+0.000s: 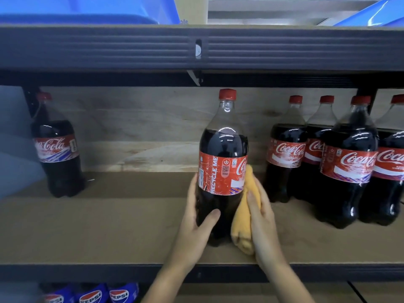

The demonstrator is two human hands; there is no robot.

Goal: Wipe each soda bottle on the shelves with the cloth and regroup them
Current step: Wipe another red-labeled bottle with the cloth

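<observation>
Wiping is under way on the centre cola bottle, which stands upright on the middle shelf, apart from its neighbours. Left hand: fingers wrapped behind the lower body, thumb across the front, a steadying grip. Right hand: fingers laid fairly straight along the folded orange cloth, pressing it flat against the bottle's right flank; the cloth is pressed rather than pinched, as far as can be seen.

Relative to the centre bottle: a group of four cola bottles stands to its right, close together; a lone cola bottle stands well to its left near the shelf post; Pepsi bottles lie below it on the lower shelf.

Judgement on technique: keep the left grip low and firm so the bottle does not tip, and turn the bottle with that hand while the cloth runs from shoulder to base. The label's lower left corner looks torn, so light pressure there. Neck and cap appear not yet covered.

Not determinable:
- rear face of the bottle and left fingertips, hidden behind it;
- the rightmost bottle of the group, cut by the frame edge;
- Pepsi bottles, tops only;
- far-left region, blurred.
</observation>
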